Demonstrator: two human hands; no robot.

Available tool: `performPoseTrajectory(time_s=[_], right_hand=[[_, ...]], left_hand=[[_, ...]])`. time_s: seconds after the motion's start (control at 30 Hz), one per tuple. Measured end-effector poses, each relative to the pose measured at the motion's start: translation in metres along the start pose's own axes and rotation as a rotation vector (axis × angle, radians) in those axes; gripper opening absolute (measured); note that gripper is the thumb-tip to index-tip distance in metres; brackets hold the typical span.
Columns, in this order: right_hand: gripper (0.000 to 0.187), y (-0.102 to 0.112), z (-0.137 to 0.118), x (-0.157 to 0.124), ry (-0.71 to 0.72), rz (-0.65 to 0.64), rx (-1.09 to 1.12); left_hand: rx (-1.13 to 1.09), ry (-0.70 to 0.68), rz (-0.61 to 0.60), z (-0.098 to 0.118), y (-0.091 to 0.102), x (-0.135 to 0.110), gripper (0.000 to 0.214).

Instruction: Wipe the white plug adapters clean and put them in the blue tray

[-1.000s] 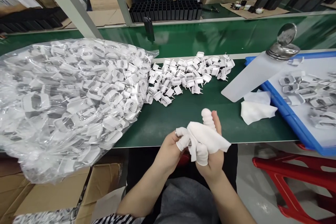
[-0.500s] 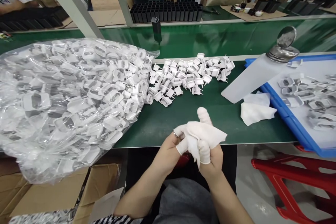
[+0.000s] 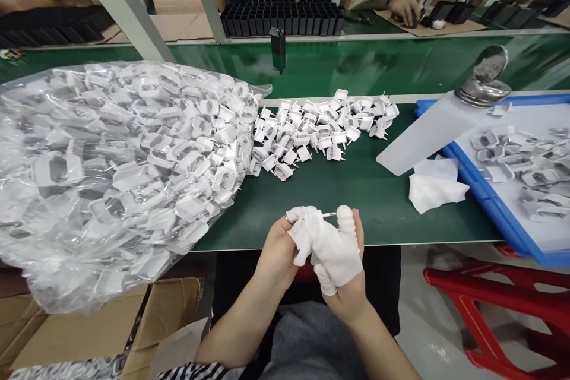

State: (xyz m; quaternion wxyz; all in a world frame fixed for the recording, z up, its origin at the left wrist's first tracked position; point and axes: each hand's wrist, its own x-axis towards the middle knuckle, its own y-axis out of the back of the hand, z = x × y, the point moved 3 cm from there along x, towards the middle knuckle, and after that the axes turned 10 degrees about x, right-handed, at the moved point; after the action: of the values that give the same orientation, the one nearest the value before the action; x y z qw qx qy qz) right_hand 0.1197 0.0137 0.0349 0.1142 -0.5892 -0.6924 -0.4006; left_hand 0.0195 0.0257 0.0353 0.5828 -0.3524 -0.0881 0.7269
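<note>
Left hand (image 3: 276,249) pinches a small metal-pinned white plug part (image 3: 326,214), and right hand (image 3: 351,294) clasps a soft white cloth (image 3: 333,249) around it. The part is likely light and stiff, best held by its body.

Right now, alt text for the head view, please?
The left hand and right hand grip a white cloth at the near edge of a green table. A clear bag of white plugs lies left, a loose pile behind, a blue tray right.
</note>
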Motion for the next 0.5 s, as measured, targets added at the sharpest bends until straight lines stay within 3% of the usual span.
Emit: performPoseTrajectory(time_s=[0.13, 0.3, 0.4, 0.5], right_hand=[[0.048, 0.002, -0.001, 0.009, -0.056, 0.024, 0.046], [0.056, 0.000, -0.003, 0.006, -0.008, 0.036, 0.053], [0.049, 0.004, -0.004, 0.007, 0.008, 0.095, 0.022], [0.037, 0.008, -0.004, 0.016, -0.095, 0.071, 0.072]], left_hand=[[0.030, -0.026, -0.032, 0.000, 0.000, -0.003, 0.019], [0.025, -0.097, 0.043, 0.004, 0.000, -0.006, 0.018], [0.068, -0.069, -0.019, 0.000, -0.003, -0.008, 0.015], [0.107, -0.050, -0.055, -0.004, -0.004, -0.010, 0.015]])
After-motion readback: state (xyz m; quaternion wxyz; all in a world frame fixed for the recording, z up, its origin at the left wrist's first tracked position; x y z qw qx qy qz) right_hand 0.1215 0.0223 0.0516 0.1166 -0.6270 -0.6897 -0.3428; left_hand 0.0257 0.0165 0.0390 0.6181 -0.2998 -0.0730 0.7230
